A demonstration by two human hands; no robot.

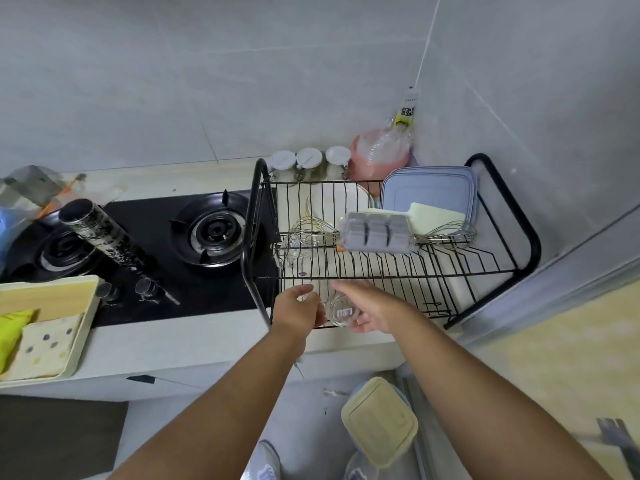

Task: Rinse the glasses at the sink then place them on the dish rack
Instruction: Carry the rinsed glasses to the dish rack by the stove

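Observation:
A clear glass (341, 311) with a small barcode sticker sits at the front of the lower level of the black wire dish rack (530, 237). My right hand (372, 308) cups it from the right, with the fingers under it. My left hand (299, 308) is curled against its left side, and I cannot see whether it grips anything. Two more clear glasses (298, 249) show through the wires of the upper tier, one of them (302, 273) with a blue sticker. The sink is out of view.
The rack's upper tier carries a grey ice tray (377, 233), two whisks, a plate and blue lids (429, 192). A black gas stove (214, 233) with a patterned flask (104, 237) lies to the left. Left front is a tray with cloths (48, 334). Lidded boxes (379, 422) stand on the floor.

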